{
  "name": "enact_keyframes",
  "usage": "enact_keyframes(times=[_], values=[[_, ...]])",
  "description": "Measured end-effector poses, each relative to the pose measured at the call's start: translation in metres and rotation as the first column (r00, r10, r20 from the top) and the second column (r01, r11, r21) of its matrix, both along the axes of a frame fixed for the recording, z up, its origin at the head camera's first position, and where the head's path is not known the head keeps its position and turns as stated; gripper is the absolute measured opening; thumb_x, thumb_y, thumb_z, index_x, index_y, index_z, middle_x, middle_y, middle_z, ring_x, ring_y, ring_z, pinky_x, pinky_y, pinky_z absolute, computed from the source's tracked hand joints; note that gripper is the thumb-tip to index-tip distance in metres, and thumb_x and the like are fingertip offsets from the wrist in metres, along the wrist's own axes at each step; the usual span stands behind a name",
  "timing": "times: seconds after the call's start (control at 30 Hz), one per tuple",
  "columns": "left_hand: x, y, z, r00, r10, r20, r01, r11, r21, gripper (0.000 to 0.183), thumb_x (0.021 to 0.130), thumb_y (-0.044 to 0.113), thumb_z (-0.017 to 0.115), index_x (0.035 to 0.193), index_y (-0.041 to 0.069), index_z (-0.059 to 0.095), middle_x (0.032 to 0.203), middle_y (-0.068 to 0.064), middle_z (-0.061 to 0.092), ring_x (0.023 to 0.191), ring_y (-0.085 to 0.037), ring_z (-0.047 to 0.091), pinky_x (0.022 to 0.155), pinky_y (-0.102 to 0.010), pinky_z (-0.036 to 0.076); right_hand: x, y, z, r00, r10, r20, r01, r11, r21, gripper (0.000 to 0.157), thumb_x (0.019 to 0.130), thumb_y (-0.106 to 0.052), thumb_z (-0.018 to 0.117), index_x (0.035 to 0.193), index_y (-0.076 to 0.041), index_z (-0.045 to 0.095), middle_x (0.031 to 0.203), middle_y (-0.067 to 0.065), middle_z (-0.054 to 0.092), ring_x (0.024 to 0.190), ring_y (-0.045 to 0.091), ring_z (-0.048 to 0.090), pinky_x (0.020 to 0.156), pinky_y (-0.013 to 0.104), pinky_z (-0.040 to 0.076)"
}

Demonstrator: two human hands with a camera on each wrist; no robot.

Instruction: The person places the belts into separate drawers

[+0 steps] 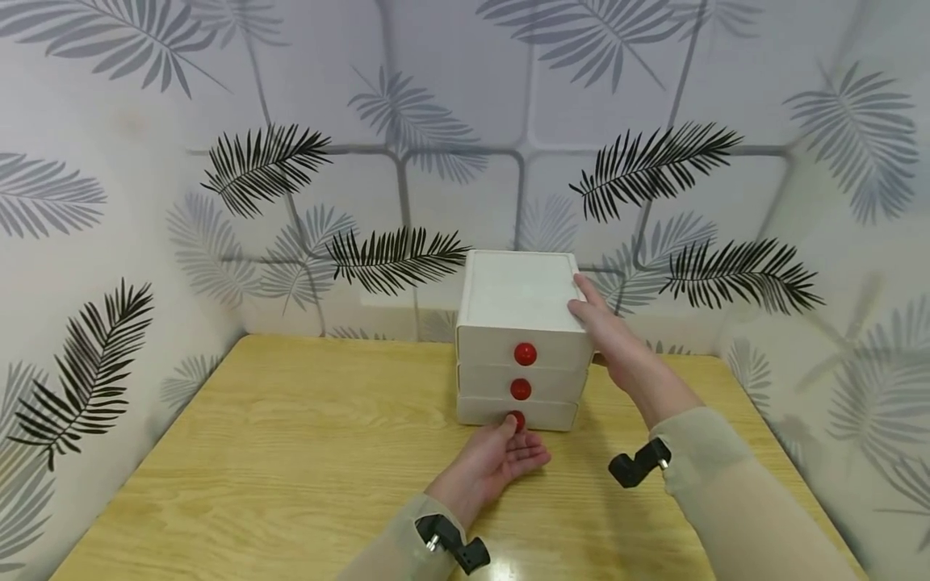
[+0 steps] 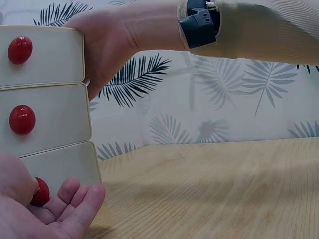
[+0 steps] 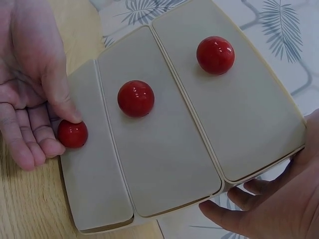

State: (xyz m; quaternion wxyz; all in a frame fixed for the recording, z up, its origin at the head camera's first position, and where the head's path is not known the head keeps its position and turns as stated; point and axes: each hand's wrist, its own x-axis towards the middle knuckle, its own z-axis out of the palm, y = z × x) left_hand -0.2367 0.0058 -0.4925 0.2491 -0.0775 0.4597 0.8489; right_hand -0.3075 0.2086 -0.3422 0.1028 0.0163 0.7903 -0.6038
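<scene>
A white three-drawer unit (image 1: 523,290) stands on the wooden table, with a round red knob on each drawer front. At the lowest drawer, my left hand (image 1: 494,464) pinches the bottom red knob (image 3: 73,133) between thumb and finger, the other fingers loosely bent with the palm up. The middle knob (image 3: 136,98) and the top knob (image 3: 215,55) are untouched. My right hand (image 1: 613,339) rests against the unit's upper right side, two digits at the top edge and its other fingers (image 3: 219,216) spread along the side wall. All three drawer fronts sit roughly in line.
The wooden table (image 1: 291,436) extends to both sides of the unit. A leaf-patterned wall covering (image 1: 450,97) rises close behind the unit and along both table sides. Each sleeved wrist wears a black camera mount (image 1: 639,464).
</scene>
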Motion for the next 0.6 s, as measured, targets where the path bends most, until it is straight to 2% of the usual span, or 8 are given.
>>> enact_keyframes(times=[0.17, 0.27, 0.4, 0.47, 0.6], values=[[0.002, -0.006, -0.002, 1.0, -0.016, 0.004, 0.016, 1.0, -0.017, 0.038, 0.122, 0.025, 0.045, 0.122, -0.011, 0.058, 0.101, -0.017, 0.07, 0.096, -0.03, 0.073, 0.104, -0.053, 0.06, 0.003, -0.001, -0.003, 1.0, -0.003, -0.023, 0.003, 1.0, 0.014, 0.071, 0.119, -0.053, 0.032, 0.175, -0.044, -0.01, 0.184, 0.002, -0.015, 0.169, 0.038, -0.003, 0.128, 0.075, 0.018], [0.003, -0.015, -0.001, 0.999, -0.047, -0.013, 0.046, 0.998, -0.049, 0.044, 0.121, 0.029, 0.049, 0.128, -0.014, 0.057, 0.103, -0.018, 0.069, 0.099, -0.032, 0.073, 0.103, -0.055, 0.06, 0.005, 0.001, -0.005, 0.998, 0.004, -0.058, -0.003, 1.0, 0.025, 0.073, 0.117, -0.061, 0.027, 0.175, -0.04, -0.013, 0.184, -0.001, -0.017, 0.169, 0.037, -0.005, 0.128, 0.075, 0.017], [0.008, -0.03, 0.005, 0.993, -0.106, -0.054, 0.098, 0.988, -0.122, 0.052, 0.12, 0.03, 0.05, 0.139, -0.019, 0.051, 0.104, -0.018, 0.069, 0.098, -0.033, 0.074, 0.101, -0.054, 0.062, 0.009, 0.006, -0.008, 0.992, 0.038, -0.123, -0.032, 0.998, 0.05, 0.075, 0.116, -0.065, 0.02, 0.177, -0.033, -0.009, 0.185, 0.006, -0.011, 0.168, 0.042, 0.0, 0.127, 0.076, 0.018], [0.011, -0.039, 0.009, 0.989, -0.126, -0.079, 0.112, 0.98, -0.162, 0.055, 0.12, 0.031, 0.05, 0.144, -0.019, 0.047, 0.105, -0.018, 0.068, 0.094, -0.031, 0.074, 0.098, -0.052, 0.063, 0.011, 0.008, -0.011, 0.984, 0.057, -0.166, -0.041, 0.994, 0.098, 0.076, 0.116, -0.064, 0.017, 0.178, -0.027, -0.006, 0.185, 0.012, -0.006, 0.167, 0.046, 0.003, 0.126, 0.078, 0.019], [0.016, -0.056, 0.016, 0.98, -0.143, -0.141, 0.102, 0.959, -0.265, 0.057, 0.12, 0.032, 0.05, 0.15, -0.016, 0.043, 0.109, -0.018, 0.068, 0.087, -0.025, 0.072, 0.09, -0.046, 0.066, 0.021, 0.015, -0.016, 0.973, 0.06, -0.224, -0.011, 0.976, 0.217, 0.08, 0.117, -0.063, 0.014, 0.178, -0.015, -0.003, 0.184, 0.017, -0.003, 0.167, 0.048, 0.0, 0.129, 0.075, 0.01]])
